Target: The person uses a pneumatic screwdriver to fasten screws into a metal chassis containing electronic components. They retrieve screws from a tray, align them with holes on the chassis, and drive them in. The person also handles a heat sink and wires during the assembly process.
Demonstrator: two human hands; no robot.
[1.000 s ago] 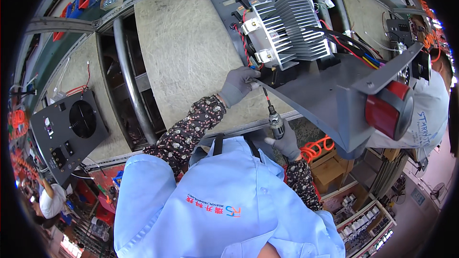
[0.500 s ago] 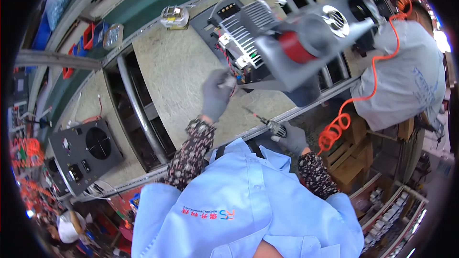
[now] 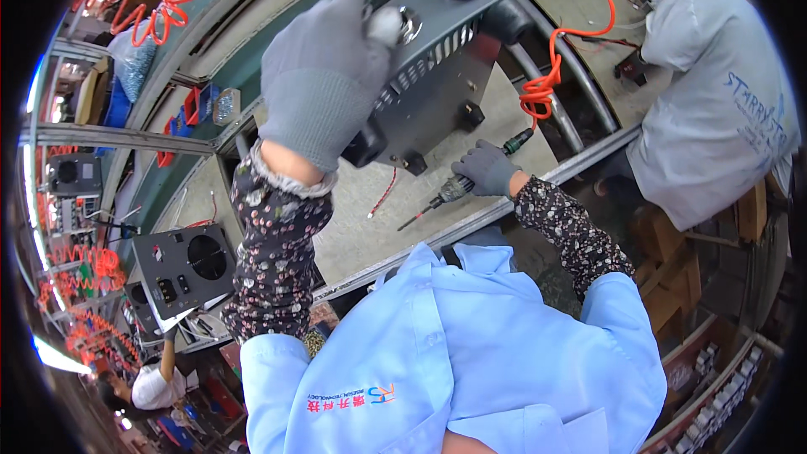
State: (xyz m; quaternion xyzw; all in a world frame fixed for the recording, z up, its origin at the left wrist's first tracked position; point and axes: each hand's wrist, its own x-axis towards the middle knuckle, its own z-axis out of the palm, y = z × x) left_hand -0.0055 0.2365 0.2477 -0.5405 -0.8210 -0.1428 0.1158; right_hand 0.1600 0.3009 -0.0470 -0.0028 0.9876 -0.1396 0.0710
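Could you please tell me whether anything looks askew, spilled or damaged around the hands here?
I see no spill or clear damage. The gray metal unit by the left hand looks askew: it is tilted, with black feet showing toward the person. Below it, a red wire trails with one end seemingly unconnected.

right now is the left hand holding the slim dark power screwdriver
No, the right hand grips the slim dark power screwdriver, while the left hand is up by the dark grey metal box.
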